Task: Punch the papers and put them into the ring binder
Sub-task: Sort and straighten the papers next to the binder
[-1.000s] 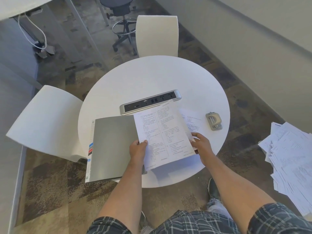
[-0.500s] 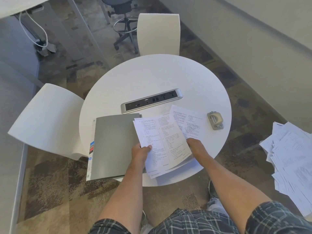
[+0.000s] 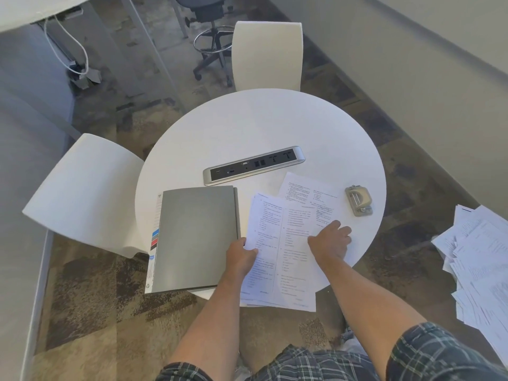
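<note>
pinching the papers (image 3: pixel 283 251) at their left edge, the left hand (image 3: pixel 240 257) grips; the right hand (image 3: pixel 328 240) lies flat, released, on them at the desk's (image 3: pixel 247 127) near edge. thin, floppy sheets, best held by both edges.

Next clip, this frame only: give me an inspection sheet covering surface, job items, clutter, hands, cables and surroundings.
Surface: round white table, with a built-in socket strip near its middle.
Job's things: grey ring binder closed, lying at the left near edge; printed papers overhanging the near edge; one more sheet lying beyond them; hole punch at the right, untouched.
Clutter: nothing seen on the table.
Hands: left hand grips the papers' left edge; right hand lies flat on them, fingers spread.
Cables: white cable hanging under the desk at far left.
Surroundings: two white chairs, a dark stool, loose paper pile at right, carpet floor.
</note>
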Tool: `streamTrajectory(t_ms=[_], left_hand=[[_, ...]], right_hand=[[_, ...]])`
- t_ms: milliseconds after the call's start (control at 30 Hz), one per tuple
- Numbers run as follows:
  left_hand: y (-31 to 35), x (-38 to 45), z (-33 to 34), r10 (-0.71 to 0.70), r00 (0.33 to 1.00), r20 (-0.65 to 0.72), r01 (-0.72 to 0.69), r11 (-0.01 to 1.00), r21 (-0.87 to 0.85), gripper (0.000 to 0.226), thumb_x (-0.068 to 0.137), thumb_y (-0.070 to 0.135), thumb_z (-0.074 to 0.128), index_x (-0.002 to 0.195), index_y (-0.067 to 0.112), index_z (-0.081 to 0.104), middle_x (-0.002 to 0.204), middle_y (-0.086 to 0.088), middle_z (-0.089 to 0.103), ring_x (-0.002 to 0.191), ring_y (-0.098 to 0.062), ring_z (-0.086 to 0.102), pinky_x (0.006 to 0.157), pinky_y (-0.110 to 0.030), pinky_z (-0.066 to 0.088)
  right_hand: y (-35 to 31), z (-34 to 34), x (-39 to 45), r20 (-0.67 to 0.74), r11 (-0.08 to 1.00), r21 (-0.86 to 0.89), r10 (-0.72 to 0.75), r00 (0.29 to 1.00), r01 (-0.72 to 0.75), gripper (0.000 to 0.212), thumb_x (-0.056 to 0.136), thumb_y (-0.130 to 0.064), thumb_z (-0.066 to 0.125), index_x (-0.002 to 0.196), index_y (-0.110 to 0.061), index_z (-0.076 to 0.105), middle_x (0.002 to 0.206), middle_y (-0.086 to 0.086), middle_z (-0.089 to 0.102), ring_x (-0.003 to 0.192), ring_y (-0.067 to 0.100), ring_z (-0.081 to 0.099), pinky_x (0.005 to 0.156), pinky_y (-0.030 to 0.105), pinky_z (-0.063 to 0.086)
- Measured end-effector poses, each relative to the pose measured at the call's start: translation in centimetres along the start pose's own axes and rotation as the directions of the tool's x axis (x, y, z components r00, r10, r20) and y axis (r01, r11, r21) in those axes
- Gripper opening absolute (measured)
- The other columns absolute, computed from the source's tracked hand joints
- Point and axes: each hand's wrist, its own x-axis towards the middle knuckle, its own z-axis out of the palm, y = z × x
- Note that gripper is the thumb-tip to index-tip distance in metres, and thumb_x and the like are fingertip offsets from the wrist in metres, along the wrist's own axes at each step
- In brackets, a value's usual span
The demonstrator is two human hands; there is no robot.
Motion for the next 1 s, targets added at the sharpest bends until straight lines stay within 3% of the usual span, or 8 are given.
streamTrajectory(t_ms=[133,200,467,600,800,933,1000], left_hand=[[0.0,-0.1,0.1,0.023,0.996,0.09,-0.028,0.998,0.048,0.024,0.093,0.014,0.065,0.117,0.014,0.066,0.11,-0.003,0.068,0.099,-0.023,0.065,0.081,-0.032,0.052],[0.2,-0.2,0.3,0.039,0.993,0.113,-0.048,0.996,0.074,0.026,0.094,0.012,0.064,0.12,0.013,0.066,0.106,0.0,0.066,0.096,-0.021,0.063,0.078,-0.028,0.047],[-0.1,0.2,0.1,0.055,0.991,0.123,-0.065,0.994,0.083,0.027,0.096,0.012,0.064,0.123,0.014,0.067,0.11,0.0,0.068,0.097,-0.019,0.064,0.077,-0.026,0.046],[-0.3,0.4,0.1,0.057,0.99,0.127,-0.066,0.995,0.069,0.027,0.095,0.012,0.063,0.121,0.014,0.069,0.111,-0.002,0.07,0.099,-0.02,0.066,0.075,-0.027,0.048],[-0.3,1.1,-0.1,0.051,0.994,0.098,-0.054,0.998,0.028,0.014,0.092,0.012,0.066,0.105,0.012,0.072,0.103,-0.004,0.073,0.095,-0.023,0.07,0.08,-0.037,0.056],[-0.7,1.5,-0.7,0.056,0.996,0.073,-0.051,0.997,-0.061,0.007,0.091,0.011,0.068,0.097,0.012,0.072,0.098,-0.005,0.074,0.09,-0.023,0.071,0.079,-0.036,0.057],[-0.9,1.7,-1.0,0.044,0.997,0.058,-0.037,0.992,-0.119,0.009,0.092,0.009,0.068,0.098,0.012,0.073,0.1,-0.006,0.075,0.091,-0.023,0.071,0.08,-0.036,0.058]], right_hand=[[-1.3,0.1,0.2,-0.006,0.995,-0.055,0.077,0.997,-0.078,0.069,0.08,-0.025,0.076,0.132,-0.008,0.034,0.134,0.019,0.038,0.113,0.033,0.05,0.089,0.038,0.051],[-1.7,0.3,0.2,-0.02,0.991,-0.07,0.111,0.994,-0.112,0.071,0.08,-0.024,0.076,0.134,-0.008,0.033,0.135,0.019,0.037,0.113,0.033,0.05,0.089,0.037,0.05],[-1.8,-0.2,1.3,0.023,0.98,0.078,0.182,0.983,-0.184,0.078,0.077,-0.012,0.08,0.138,-0.007,0.032,0.133,0.022,0.038,0.107,0.036,0.055,0.085,0.04,0.053],[-1.2,-0.7,1.9,0.065,0.975,0.101,0.19,0.98,-0.196,0.084,0.073,-0.018,0.086,0.137,-0.008,0.033,0.131,0.02,0.047,0.113,0.037,0.057,0.091,0.044,0.053],[0.5,-1.5,2.4,0.097,0.968,0.164,0.174,0.98,-0.189,0.07,0.072,-0.021,0.087,0.122,-0.01,0.039,0.116,0.014,0.062,0.113,0.035,0.056,0.093,0.049,0.052],[1.0,-2.3,2.7,0.091,0.97,0.215,0.1,0.991,-0.118,0.068,0.076,-0.02,0.081,0.131,-0.016,0.042,0.114,0.013,0.063,0.11,0.034,0.058,0.089,0.046,0.053],[1.2,-2.7,3.0,0.114,0.951,0.307,0.001,0.994,-0.036,0.049,0.082,-0.021,0.075,0.124,-0.018,0.05,0.11,0.008,0.065,0.099,0.029,0.063,0.079,0.04,0.054]])
